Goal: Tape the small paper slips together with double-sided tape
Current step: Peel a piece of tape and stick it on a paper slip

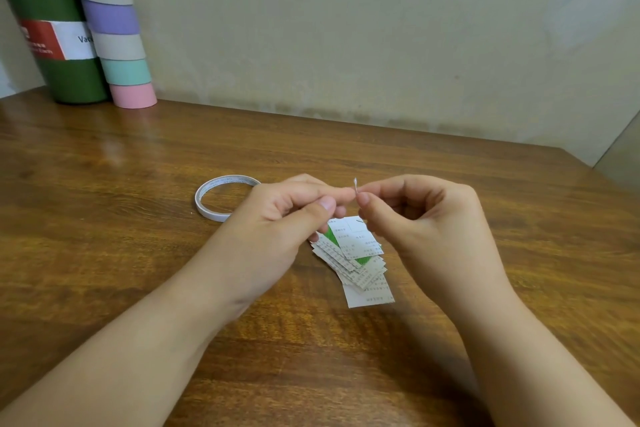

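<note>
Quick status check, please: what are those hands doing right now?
Left hand and right hand both pinch a tiny tape piece. Paper slips lie fanned on table beneath. Tape roll lies aside, nothing blocking.

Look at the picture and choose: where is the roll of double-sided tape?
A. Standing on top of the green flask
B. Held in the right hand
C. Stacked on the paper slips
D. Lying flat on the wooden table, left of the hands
D: the roll of double-sided tape lies flat on the wooden table, just left of the left hand; no hand grips it.
</note>
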Motion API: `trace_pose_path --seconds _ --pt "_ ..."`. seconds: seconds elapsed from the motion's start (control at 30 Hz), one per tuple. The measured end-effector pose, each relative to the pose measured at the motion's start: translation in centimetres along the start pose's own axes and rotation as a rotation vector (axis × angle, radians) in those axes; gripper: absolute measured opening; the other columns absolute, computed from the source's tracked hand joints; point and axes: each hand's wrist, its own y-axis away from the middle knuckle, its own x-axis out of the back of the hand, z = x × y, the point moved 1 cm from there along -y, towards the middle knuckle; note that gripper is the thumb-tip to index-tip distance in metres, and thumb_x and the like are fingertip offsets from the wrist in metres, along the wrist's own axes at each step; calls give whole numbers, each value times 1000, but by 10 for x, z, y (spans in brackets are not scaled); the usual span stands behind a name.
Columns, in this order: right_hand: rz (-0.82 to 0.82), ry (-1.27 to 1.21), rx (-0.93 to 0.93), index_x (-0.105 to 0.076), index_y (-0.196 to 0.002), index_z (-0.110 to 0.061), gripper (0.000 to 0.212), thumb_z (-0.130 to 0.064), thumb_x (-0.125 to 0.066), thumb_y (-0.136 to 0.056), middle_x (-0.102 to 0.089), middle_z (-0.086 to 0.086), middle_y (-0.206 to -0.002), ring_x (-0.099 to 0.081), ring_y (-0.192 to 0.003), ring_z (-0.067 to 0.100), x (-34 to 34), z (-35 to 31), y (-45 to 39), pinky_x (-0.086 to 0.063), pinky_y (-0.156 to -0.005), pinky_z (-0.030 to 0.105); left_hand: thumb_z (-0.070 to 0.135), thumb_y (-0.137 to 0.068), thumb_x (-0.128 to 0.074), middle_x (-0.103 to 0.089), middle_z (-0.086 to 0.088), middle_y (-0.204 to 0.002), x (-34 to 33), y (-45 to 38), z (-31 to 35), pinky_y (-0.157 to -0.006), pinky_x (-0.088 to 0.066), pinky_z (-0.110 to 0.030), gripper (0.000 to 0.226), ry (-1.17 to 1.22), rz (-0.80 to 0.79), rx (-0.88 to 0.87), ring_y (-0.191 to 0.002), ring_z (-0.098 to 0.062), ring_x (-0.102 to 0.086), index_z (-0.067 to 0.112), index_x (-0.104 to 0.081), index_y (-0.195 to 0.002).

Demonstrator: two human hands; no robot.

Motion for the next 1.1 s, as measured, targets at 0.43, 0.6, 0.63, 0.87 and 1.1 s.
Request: trace_pose_path --seconds 0.43,0.6,0.63,0.87,1.1 --pt "-18 -42 -9 -75 -73 -21 10 -15 -73 -80 -68 -6 -60 -55 -54 2 1 -1 -1 -46 -55 16 24 -82 -49 -65 13 -80 0 0 1 -71 -45 -20 29 49 -2 6 -76 1 -56 24 -75 -93" --pt "-9 -36 -5 -74 -71 -21 12 -14 -72 -80 -64 -10 -54 -52 -49 -2 0 -2 0 -39 -51 10 26 -82 -48 -65 14 -81 0 0 0 -74 -44 -23 29 36 -13 14 -77 1 -55 31 -74 -96" --pt "-6 -28 -4 -74 -71 -20 11 -14 -72 -80 -62 -11 -52 -51 -48 -2 0 -2 0 -37 -50 9 26 -82 -48 -64 14 -82 0 0 0 -74 -44 -22 29 31 -14 12 -77 1 -55 31 -74 -96" --pt "73 133 84 -70 -65 -19 12 -15 -71 -76 -60 -7 -53 -48 -47 -1 -3 0 3 -34 -48 7 26 -83 -49 -62 20 -82 -2 0 -2 -76 -45 -13 28 -39 -22 -15 -84 6 -58 32 -74 -94" --pt "100 192 156 -67 -65 -18 12 -12 -70 -75 -54 -10 -53 -46 -51 3 -4 5 1 -33 -52 9 26 -83 -48 -61 22 -81 -3 -1 -3 -75 -43 -12 29 -56 -20 -17 -87 6 -60 30 -73 -97"
